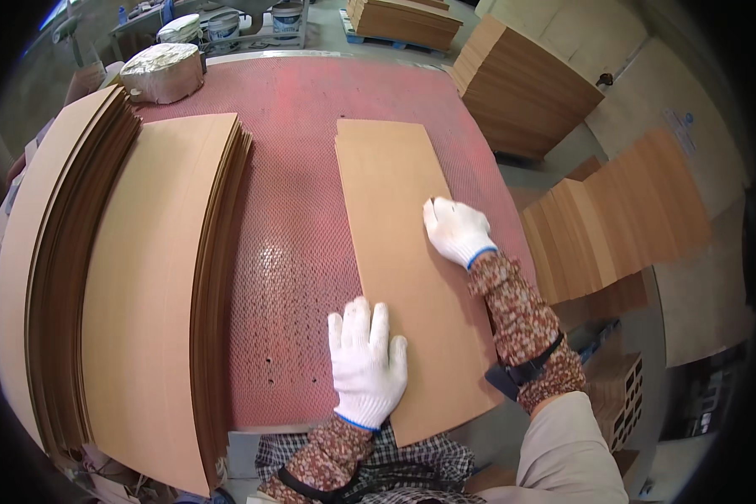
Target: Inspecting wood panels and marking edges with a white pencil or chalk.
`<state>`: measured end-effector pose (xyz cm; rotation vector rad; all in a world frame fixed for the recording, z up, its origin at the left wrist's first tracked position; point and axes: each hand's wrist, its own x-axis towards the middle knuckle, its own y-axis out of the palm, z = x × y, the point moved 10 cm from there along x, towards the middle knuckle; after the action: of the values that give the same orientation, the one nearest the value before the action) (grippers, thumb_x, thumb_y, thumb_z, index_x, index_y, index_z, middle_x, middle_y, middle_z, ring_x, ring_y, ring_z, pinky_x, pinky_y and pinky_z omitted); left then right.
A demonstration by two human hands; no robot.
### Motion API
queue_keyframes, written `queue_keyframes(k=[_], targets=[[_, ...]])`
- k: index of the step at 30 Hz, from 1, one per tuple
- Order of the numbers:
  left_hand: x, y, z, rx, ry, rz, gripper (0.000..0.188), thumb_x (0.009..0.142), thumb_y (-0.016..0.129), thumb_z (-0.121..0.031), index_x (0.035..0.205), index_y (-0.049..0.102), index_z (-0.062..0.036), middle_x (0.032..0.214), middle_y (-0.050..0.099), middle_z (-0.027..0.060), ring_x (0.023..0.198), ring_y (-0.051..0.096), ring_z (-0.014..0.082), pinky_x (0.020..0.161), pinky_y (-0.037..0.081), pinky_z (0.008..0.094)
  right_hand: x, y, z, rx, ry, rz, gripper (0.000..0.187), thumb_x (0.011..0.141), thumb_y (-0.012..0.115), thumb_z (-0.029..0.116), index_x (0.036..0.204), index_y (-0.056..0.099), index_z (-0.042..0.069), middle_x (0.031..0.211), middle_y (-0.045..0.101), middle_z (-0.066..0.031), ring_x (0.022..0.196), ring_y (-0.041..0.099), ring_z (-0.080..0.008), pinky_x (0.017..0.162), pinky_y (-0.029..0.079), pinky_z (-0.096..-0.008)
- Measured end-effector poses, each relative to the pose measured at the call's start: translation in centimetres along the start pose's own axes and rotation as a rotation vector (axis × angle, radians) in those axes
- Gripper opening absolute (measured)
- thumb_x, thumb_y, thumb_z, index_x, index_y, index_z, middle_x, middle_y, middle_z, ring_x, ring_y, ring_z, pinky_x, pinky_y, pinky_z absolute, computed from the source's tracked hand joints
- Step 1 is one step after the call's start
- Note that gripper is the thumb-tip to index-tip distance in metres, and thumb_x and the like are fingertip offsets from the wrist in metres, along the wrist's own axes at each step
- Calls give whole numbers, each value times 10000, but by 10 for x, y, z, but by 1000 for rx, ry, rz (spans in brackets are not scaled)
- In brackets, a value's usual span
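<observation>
A thin light-brown wooden board (403, 252) lies lengthwise before me on the red textured table top (290, 227), its near end jutting past the front edge. At its far left corner, more board edges show beneath it. My left hand (366, 361), in a white knit glove, rests by the board's near left edge with its fingers stretched out. On the right edge, about midway along, sits my right hand (458, 228), gloved too. Its fingers are curled in; whatever they may grip is hidden.
Two tall stacks of similar boards (151, 277) (55, 252) stand on the left. A wrapped round bundle (164, 73) sits at the far left corner. Beyond the table's right side are a large board stack (525, 88) and a fanned row of boards (613, 218). Buckets (223, 27) stand behind.
</observation>
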<state>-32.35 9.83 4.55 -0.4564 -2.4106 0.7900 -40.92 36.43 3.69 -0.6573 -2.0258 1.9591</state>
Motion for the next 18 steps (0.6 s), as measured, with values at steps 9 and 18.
queue_keyframes(k=[9,18], targets=[[-66,-17,-51,45,86,-43,490,860,746,-105,1299,659,96,1372,614,296,1231,579,486,1122,429,568,-301,15,-25,3,-120,-187,266,1085,554,343,1009,660,112,704,713,-121,646,747,-322,513,548,-512],[12,-26,-64,34,77,-9,501,883,752,-114,1339,651,66,1425,599,280,1261,568,479,1143,428,565,-388,-30,-38,90,-25,-185,270,1057,644,292,867,606,104,577,635,-95,452,627,-307,444,486,-445]])
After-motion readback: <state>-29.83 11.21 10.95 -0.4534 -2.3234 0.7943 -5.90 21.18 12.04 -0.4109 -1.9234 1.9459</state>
